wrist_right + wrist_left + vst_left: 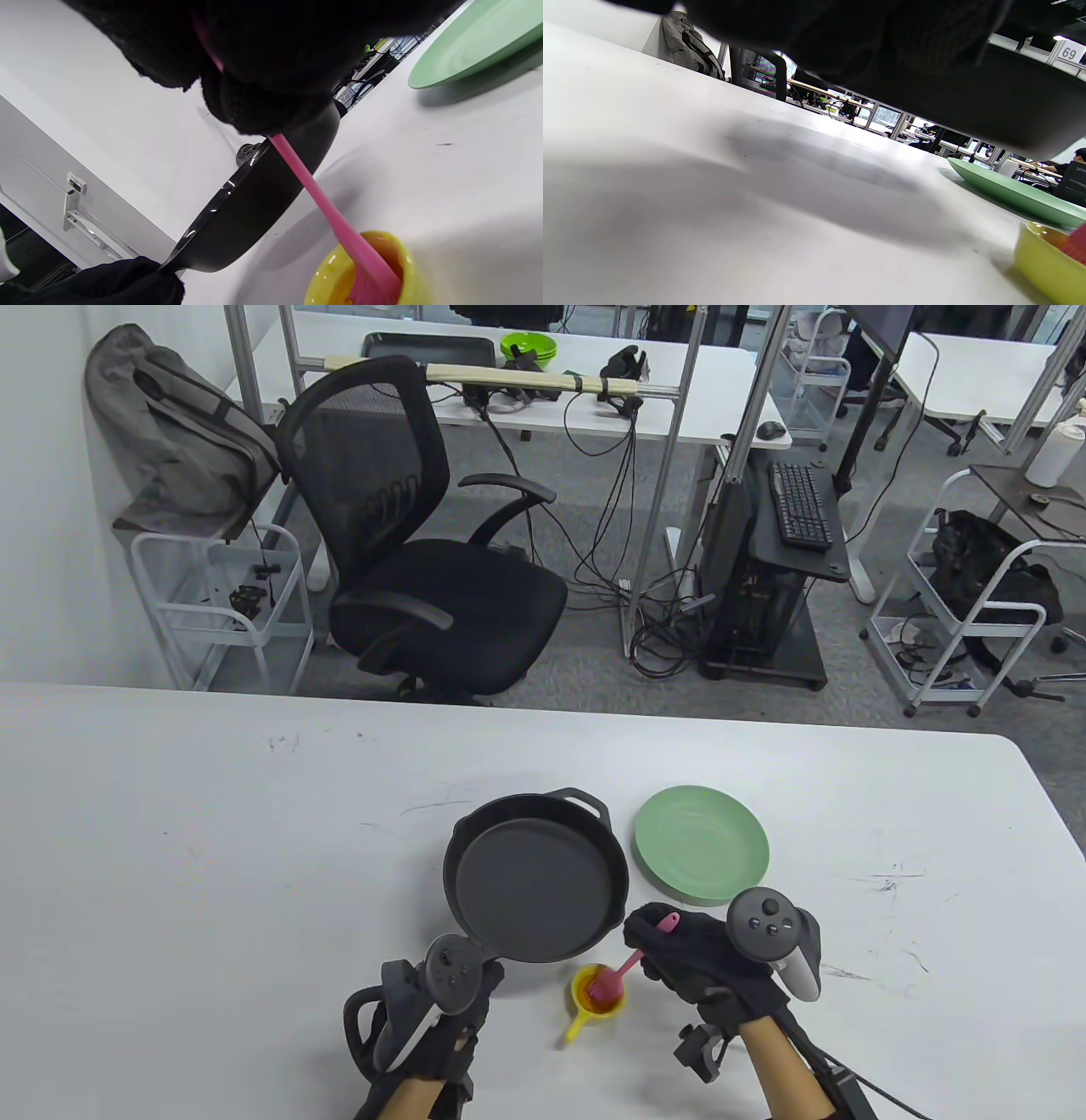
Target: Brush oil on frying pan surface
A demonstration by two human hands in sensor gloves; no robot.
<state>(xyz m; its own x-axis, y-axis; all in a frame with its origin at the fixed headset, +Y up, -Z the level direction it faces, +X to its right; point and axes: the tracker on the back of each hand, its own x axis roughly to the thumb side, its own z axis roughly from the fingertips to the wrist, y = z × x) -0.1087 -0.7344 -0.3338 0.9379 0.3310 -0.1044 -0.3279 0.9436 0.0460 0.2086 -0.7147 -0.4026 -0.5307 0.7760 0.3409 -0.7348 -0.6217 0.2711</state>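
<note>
A black cast-iron frying pan (534, 891) is at the table's middle front. My left hand (458, 988) grips its handle at the near end; the left wrist view shows the pan's underside (988, 97) held a little above the table. My right hand (660, 937) grips the pink silicone brush (626, 965) by its handle. The brush head is dipped in the small yellow oil cup (596, 994), which stands just in front of the pan. The right wrist view shows the brush (331, 216) entering the cup (326, 279), with the pan (254, 203) behind it and my left hand (118, 284) on the handle.
A light green plate (702, 841) lies right of the pan, behind my right hand; it also shows in the left wrist view (1009, 190) and the right wrist view (475, 42). The white table (212, 857) spreads wide to the left and right.
</note>
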